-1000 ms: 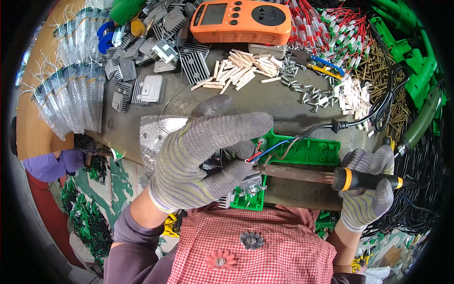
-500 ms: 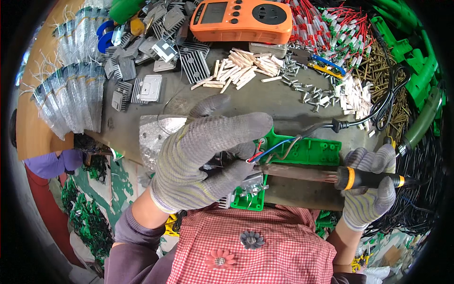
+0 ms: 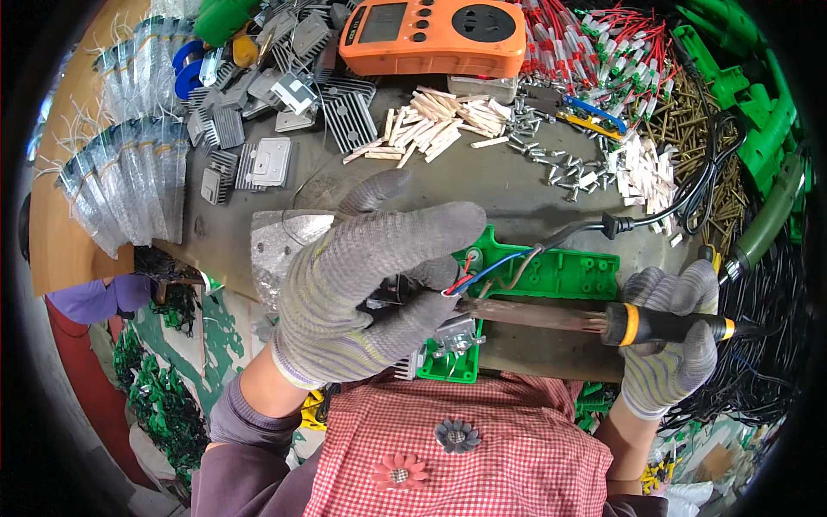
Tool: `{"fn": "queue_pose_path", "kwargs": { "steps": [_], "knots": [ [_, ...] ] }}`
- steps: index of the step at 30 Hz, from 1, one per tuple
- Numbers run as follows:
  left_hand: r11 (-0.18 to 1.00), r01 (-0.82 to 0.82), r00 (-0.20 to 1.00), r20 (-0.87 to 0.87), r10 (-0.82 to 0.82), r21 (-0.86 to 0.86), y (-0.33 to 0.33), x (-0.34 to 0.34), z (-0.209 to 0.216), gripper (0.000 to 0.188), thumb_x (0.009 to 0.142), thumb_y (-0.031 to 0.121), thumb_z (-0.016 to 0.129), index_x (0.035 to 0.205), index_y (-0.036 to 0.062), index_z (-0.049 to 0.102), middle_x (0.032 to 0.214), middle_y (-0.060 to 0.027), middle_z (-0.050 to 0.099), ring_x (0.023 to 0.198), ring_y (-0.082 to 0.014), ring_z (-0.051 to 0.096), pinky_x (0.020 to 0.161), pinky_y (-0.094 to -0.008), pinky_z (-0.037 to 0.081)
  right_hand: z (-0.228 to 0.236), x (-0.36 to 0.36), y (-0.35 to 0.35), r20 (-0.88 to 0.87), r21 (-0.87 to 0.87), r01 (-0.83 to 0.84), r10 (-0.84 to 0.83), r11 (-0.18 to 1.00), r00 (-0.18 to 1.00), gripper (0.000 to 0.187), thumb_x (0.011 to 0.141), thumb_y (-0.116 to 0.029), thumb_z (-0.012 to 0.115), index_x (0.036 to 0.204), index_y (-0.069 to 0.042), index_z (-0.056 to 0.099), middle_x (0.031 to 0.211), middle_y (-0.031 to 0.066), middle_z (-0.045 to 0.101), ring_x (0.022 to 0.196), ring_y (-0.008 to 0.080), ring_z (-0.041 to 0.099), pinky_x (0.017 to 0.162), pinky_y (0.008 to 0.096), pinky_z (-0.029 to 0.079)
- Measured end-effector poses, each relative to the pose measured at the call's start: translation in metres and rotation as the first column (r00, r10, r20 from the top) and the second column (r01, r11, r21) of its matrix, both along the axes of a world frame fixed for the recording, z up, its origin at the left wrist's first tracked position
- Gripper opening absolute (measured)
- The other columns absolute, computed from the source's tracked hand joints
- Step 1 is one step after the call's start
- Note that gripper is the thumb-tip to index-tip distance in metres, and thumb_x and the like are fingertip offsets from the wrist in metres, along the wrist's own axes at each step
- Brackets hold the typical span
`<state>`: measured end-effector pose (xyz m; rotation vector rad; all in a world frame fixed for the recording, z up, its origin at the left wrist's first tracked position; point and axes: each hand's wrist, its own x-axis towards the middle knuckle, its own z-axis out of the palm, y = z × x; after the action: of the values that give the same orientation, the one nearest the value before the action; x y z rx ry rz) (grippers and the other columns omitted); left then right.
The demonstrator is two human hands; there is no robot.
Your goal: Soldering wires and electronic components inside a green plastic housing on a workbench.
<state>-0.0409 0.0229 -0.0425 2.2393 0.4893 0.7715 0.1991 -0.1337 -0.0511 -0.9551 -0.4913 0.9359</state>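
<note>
Both of my hands wear grey striped work gloves. My left hand [image 3: 370, 284] pinches thin wires [image 3: 455, 289] between thumb and fingers; a red and a blue one show at the fingertips. In my right hand [image 3: 672, 336] is a soldering iron [image 3: 659, 326] with a black, yellow-ringed handle. Its brown metal barrel points left, and its tip is at the wires by my left fingertips, partly hidden. Behind the barrel lies a green plastic housing [image 3: 568, 274], with a black power cord [image 3: 581, 228] running over it. Below my left fingers, a metal component [image 3: 457, 336] sits over another green part [image 3: 450, 366].
An orange meter [image 3: 435, 39] stands at the back, with finned heat sinks [image 3: 349, 116] to its left. White sticks [image 3: 431, 125], screws [image 3: 560, 168] and red-wired parts [image 3: 594, 52] lie in piles. Bubble-wrap pouches [image 3: 129, 177] are at left; a green flexible tube [image 3: 775, 202] is at right.
The whole view has shifted slightly. Both hands keep their hold on the wires and the soldering iron, with hardly any movement relative to each other.
</note>
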Motion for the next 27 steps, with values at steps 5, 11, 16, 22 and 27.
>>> {"fn": "queue_pose_path", "kwargs": {
  "steps": [5, 11, 16, 22, 27],
  "knots": [
    [1.000, -0.027, 0.999, -0.047, 0.027, -0.011, -0.003, -0.002, 0.002, 0.053, 0.073, 0.005, 0.082, 0.119, -0.0046, 0.058, 0.076, -0.0053, 0.068, 0.069, -0.0129, 0.067, 0.070, -0.0261, 0.051, 0.000, 0.000, 0.003, 0.034, 0.045, 0.011, -0.012, 0.999, 0.999, 0.040, 0.083, -0.030, 0.074, 0.092, -0.005, 0.044, 0.064, 0.0042, 0.049, 0.056, 0.0139, 0.045, 0.055, 0.0263, 0.039],
    [0.999, -0.024, 0.999, 0.020, 0.025, -0.048, -0.003, 0.001, 0.002, 0.053, 0.073, 0.001, 0.081, 0.120, -0.0056, 0.057, 0.082, -0.0076, 0.068, 0.071, -0.0129, 0.067, 0.069, -0.0262, 0.051, -0.008, 0.015, 0.002, 0.084, 0.105, 0.003, -0.011, 0.994, 0.996, 0.037, 0.087, -0.032, 0.070, 0.093, -0.006, 0.045, 0.061, 0.0016, 0.051, 0.050, 0.0136, 0.045, 0.065, 0.0303, 0.040],
    [0.998, -0.020, 1.000, -0.014, 0.019, -0.068, -0.004, 0.000, 0.001, 0.058, 0.073, 0.000, 0.081, 0.125, -0.0046, 0.056, 0.083, -0.0069, 0.068, 0.073, -0.0123, 0.066, 0.069, -0.0258, 0.051, -0.003, 0.027, -0.007, 0.002, 0.133, 0.061, -0.062, 0.989, 0.998, 0.034, 0.089, -0.034, 0.066, 0.094, -0.008, 0.044, 0.065, 0.0021, 0.053, 0.057, 0.0143, 0.046, 0.068, 0.0323, 0.037],
    [0.951, -0.103, 0.994, 0.010, 0.111, -0.292, -0.011, -0.001, 0.003, 0.059, 0.073, 0.005, 0.079, 0.129, 0.0101, 0.062, 0.098, -0.0045, 0.073, 0.081, -0.0170, 0.071, 0.109, -0.0416, 0.038, 0.007, 0.048, -0.025, -0.016, 0.255, 0.121, -0.121, 0.959, 0.992, 0.053, 0.096, -0.038, 0.058, 0.132, -0.002, 0.045, 0.105, 0.0170, 0.063, 0.095, 0.0283, 0.057, 0.093, 0.0426, 0.043],
    [0.953, -0.148, 0.988, -0.078, 0.132, -0.265, -0.013, -0.001, 0.011, 0.058, 0.074, 0.000, 0.074, 0.129, 0.0126, 0.062, 0.092, -0.0035, 0.071, 0.077, -0.0171, 0.068, 0.094, -0.0349, 0.048, 0.029, 0.008, 0.030, 0.821, -0.010, -0.017, 0.018, 1.000, 0.570, 0.068, 0.080, -0.067, 0.066, 0.107, -0.006, 0.054, 0.093, 0.0106, 0.061, 0.088, 0.0224, 0.059, 0.081, 0.0384, 0.049]
  ]
}}
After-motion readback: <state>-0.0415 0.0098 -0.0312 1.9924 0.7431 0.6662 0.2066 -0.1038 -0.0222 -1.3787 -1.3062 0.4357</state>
